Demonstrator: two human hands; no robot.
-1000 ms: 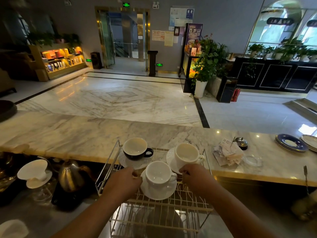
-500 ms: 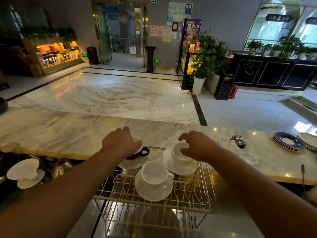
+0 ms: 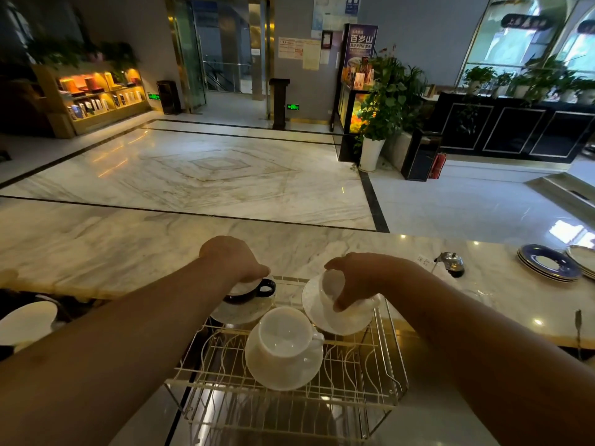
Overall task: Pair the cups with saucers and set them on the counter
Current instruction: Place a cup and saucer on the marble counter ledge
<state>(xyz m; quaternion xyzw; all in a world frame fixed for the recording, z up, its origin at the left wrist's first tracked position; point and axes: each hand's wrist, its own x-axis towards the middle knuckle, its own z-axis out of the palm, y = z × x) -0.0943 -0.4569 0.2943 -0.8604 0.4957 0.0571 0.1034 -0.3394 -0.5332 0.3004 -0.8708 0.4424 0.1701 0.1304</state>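
White cup is now tilted, pinched by right hand; black cup is gripped by left hand; saucer could be dragged off rack.

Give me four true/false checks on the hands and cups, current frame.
1. The left hand grips the black cup from above. True.
2. The right hand holds nothing. False: it grips the rear white cup.
3. Stacked plates lie on the marble counter at right. True.
4. The front white cup stands on the marble counter. False: it sits on its saucer on the wire rack.
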